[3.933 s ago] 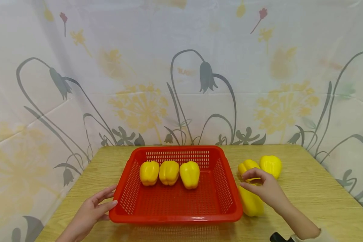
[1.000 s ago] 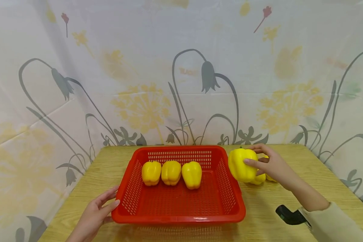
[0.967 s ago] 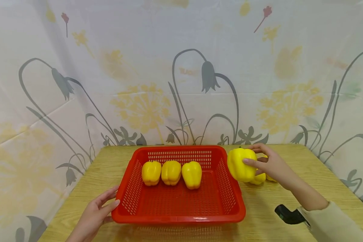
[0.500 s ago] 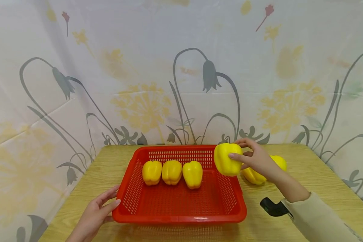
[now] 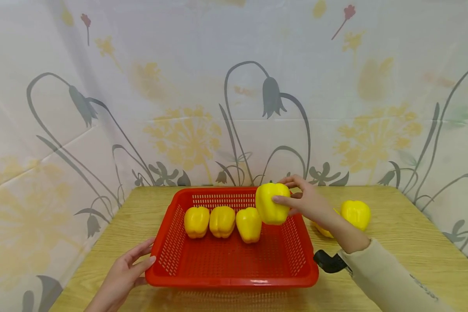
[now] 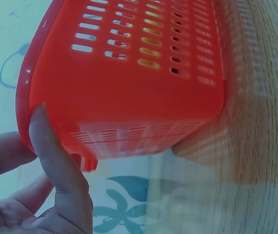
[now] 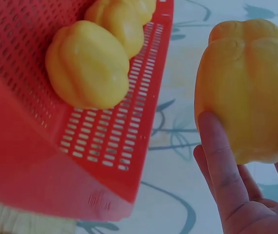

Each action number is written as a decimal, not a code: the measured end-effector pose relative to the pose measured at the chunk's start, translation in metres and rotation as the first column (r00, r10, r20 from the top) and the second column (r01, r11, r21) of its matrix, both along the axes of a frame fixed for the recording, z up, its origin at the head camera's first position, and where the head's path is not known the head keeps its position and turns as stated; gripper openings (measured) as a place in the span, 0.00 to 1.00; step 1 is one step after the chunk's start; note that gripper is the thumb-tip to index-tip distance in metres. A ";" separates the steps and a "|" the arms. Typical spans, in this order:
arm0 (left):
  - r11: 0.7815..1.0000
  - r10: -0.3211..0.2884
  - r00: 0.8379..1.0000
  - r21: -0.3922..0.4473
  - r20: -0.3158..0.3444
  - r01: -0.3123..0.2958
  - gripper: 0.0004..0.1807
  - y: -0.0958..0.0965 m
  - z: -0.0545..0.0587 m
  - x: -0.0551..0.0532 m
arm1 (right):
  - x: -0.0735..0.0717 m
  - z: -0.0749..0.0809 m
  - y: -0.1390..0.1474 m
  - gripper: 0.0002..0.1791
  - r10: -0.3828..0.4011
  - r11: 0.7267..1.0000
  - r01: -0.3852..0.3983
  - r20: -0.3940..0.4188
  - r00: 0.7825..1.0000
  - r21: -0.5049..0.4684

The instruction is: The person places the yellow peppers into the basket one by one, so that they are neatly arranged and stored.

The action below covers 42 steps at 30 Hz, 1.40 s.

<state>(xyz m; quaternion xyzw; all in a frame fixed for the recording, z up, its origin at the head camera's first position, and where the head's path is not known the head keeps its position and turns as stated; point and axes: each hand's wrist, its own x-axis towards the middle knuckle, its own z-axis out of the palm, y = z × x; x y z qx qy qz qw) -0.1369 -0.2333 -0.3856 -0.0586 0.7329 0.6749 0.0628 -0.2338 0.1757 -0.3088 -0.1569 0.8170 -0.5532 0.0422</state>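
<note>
Pinching yellow pepper [image 5: 272,203] btwn thumb & fingers of R hand [image 5: 306,203], just R of ctr frame in head view, overlapping back rim of red basket [image 5: 230,282]; in R wrist view, holding same pepper in upper R, apart from basket wall. W/ L hand [image 5: 121,274], lower L of head frame, pinching basket's L rim near front corner. Can see 3 peppers [image 5: 222,222] side by side in basket, approx. mid-frame, mostly L of held one. Can also see 2 more on wood table [image 5: 136,216], R side of frame: upper pepper [image 5: 355,214] in near-full view, & lower pepper [image 5: 323,229] mostly hidden behind R wrist. Wearing pale sleeve [image 5: 390,273] on R arm, lower R, w/ blk. gadget [image 5: 329,262] beside cuff. Backed by floral cloth [image 5: 179,47] across upper frame.
</note>
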 end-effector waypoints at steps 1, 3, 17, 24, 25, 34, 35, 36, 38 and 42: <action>1.000 0.006 1.000 0.000 0.001 -0.006 0.34 0.000 0.000 0.000 | -0.001 0.000 -0.002 0.31 0.003 1.000 -0.003 0.002 1.000 -0.001; 1.000 0.015 1.000 -0.002 0.004 -0.015 0.34 0.001 0.000 0.000 | -0.001 0.001 -0.007 0.31 0.010 1.000 -0.010 0.002 1.000 -0.008; 0.999 0.046 0.999 0.012 0.016 -0.046 0.33 -0.004 0.000 0.004 | -0.010 -0.009 -0.048 0.29 0.046 0.999 -0.046 0.060 0.997 -0.006; 0.999 0.053 0.998 0.005 0.021 -0.053 0.33 -0.005 0.000 0.005 | -0.008 -0.016 -0.068 0.27 0.089 0.995 -0.092 0.088 0.992 0.025; 0.999 0.052 0.998 0.006 0.021 -0.053 0.33 -0.005 0.000 0.005 | -0.009 -0.018 -0.071 0.26 0.095 0.995 -0.099 0.092 0.991 0.034; 0.999 0.054 0.998 -0.001 0.015 -0.054 0.33 -0.004 0.001 0.003 | -0.009 -0.028 -0.091 0.21 0.122 0.991 -0.127 0.129 0.984 0.035; 0.998 0.055 0.998 -0.004 0.016 -0.055 0.33 -0.004 0.001 0.003 | -0.009 -0.029 -0.093 0.21 0.124 0.991 -0.130 0.134 0.983 0.039; 0.998 0.058 0.998 -0.005 0.018 -0.058 0.33 -0.003 0.001 0.003 | -0.009 -0.029 -0.095 0.22 0.127 0.990 -0.135 0.140 0.982 0.046; 0.998 0.059 0.998 -0.007 0.019 -0.059 0.32 -0.002 0.001 0.002 | -0.009 -0.031 -0.098 0.23 0.134 0.988 -0.144 0.147 0.980 0.060; 0.999 0.043 0.999 -0.003 0.008 -0.043 0.33 0.001 0.000 0.001 | -0.009 -0.032 -0.104 0.23 0.135 0.984 -0.150 0.147 0.980 0.097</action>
